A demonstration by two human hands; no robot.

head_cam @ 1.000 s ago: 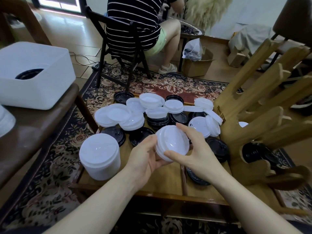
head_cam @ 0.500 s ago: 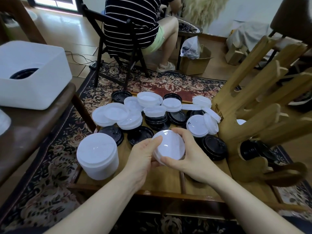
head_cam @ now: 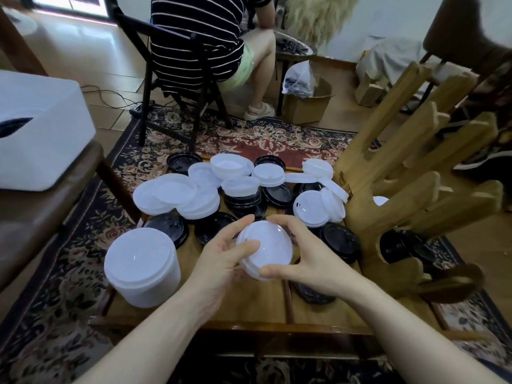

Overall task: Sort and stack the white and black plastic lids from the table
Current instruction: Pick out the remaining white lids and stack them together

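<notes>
White lids point(head_cam: 266, 246) seen held above desk point(head_cam: 249, 306); desk honey-brown wood. Tall white lid stack point(head_cam: 142, 266) seen at desk's left edge. Loose white lids point(head_cam: 177, 189) mixed with glossy black lids point(head_cam: 339, 241) at desk's far side. Rug point(head_cam: 66, 275) under desk patterned with cream-and-tan flowers on dark ground, red field beyond desk. Black shirt point(head_cam: 196, 40) with thin white stripes worn by person beyond desk. White bin point(head_cam: 38, 128) noted left of desk.

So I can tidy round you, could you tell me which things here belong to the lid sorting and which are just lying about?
Part of the job:
held white lids
tall white lid stack
loose white lids
black lids

Just lying about:
wooden hand-shaped stand
white bin
cardboard box
</notes>
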